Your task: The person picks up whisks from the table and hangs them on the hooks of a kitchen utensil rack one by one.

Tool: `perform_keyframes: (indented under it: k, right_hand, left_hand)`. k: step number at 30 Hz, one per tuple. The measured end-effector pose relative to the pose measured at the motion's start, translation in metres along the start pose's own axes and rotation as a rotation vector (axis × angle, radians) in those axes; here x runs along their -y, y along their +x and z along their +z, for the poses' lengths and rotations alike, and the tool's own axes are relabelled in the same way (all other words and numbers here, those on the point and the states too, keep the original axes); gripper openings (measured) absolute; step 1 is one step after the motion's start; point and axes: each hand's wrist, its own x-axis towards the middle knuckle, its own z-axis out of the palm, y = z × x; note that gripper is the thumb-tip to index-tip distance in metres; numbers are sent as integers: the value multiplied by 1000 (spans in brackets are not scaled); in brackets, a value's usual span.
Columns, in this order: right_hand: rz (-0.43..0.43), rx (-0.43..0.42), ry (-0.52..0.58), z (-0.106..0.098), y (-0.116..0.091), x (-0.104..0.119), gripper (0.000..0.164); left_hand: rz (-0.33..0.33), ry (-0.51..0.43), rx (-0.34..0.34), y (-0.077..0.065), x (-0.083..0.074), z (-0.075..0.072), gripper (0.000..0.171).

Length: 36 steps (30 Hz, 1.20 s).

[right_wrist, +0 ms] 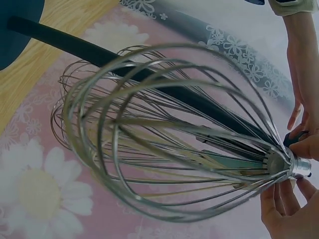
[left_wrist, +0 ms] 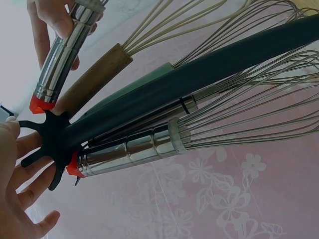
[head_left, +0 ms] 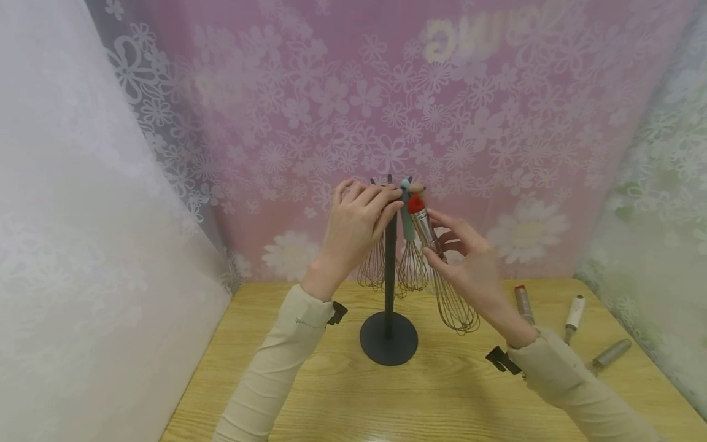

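Your right hand (head_left: 469,261) holds a red-tipped steel-handled whisk (head_left: 424,226) at a tilt, wires downward, beside the top of the black stand (head_left: 390,270); whether they touch, I cannot tell. Your left hand (head_left: 360,215) rests at the stand's hooks (left_wrist: 36,158), fingers spread. A green-handled whisk (head_left: 408,226) and a wooden-handled whisk (left_wrist: 97,77) hang there. A white-handled utensil (head_left: 575,312) lies on the table (head_left: 331,399).

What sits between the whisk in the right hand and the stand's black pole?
Left wrist view: a wooden-handled whisk nearer the held red-tipped whisk, then a mint-green-handled whisk alongside the black pole.
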Motion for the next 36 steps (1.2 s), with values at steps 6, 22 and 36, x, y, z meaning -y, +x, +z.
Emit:
perform_keyframes:
  k: [6, 22, 36]
  right_hand:
    - [-2, -33, 18, 9, -2, -2, 66]
    - [4, -85, 53, 23, -3, 23, 63]
    - [47, -73, 69, 28, -8, -10, 65]
  left_hand:
    - [2, -1, -8, 0, -1, 0, 27]
    - [11, -1, -21, -1, 2, 2, 26]
    - [33, -87, -26, 1, 14, 1, 29]
